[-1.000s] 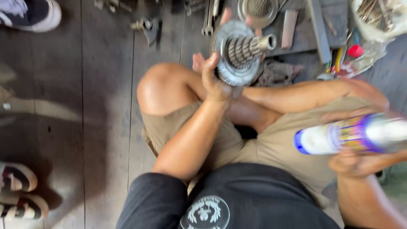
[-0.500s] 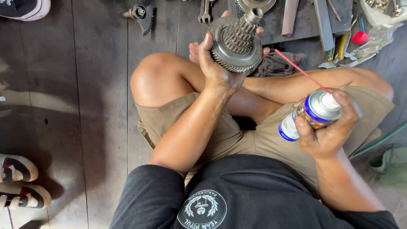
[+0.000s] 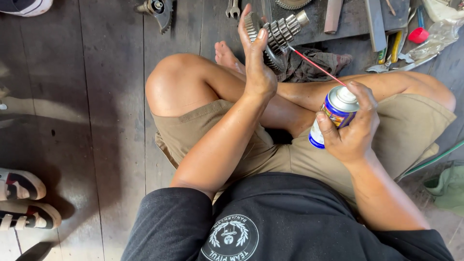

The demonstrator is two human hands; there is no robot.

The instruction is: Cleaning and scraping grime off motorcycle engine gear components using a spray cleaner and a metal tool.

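I observe my left hand (image 3: 258, 67) closed around a metal gear cluster (image 3: 276, 34), fingers wrapped over the large toothed wheel, the splined shaft end pointing toward 1 o'clock. The cluster is held aloft at 12 o'clock in the frame, above my crossed legs. My right hand (image 3: 352, 128) grips a spray can (image 3: 333, 115) at 3 o'clock, a finger resting on the cap; the can tilts toward 11 o'clock. Its thin red straw (image 3: 316, 66) runs up to the gears, and its tip meets the cluster just below the shaft.

Behind the cluster, at 1 o'clock, a dark rag (image 3: 314, 65) lies on the plank floor (image 3: 106, 106). A wrench (image 3: 233, 8) lies at 12 o'clock, touching nothing in hand. A red cap (image 3: 418, 35) sits at 2 o'clock among loose tools. Striped sandals (image 3: 21, 200) rest at 8 o'clock, well apart.
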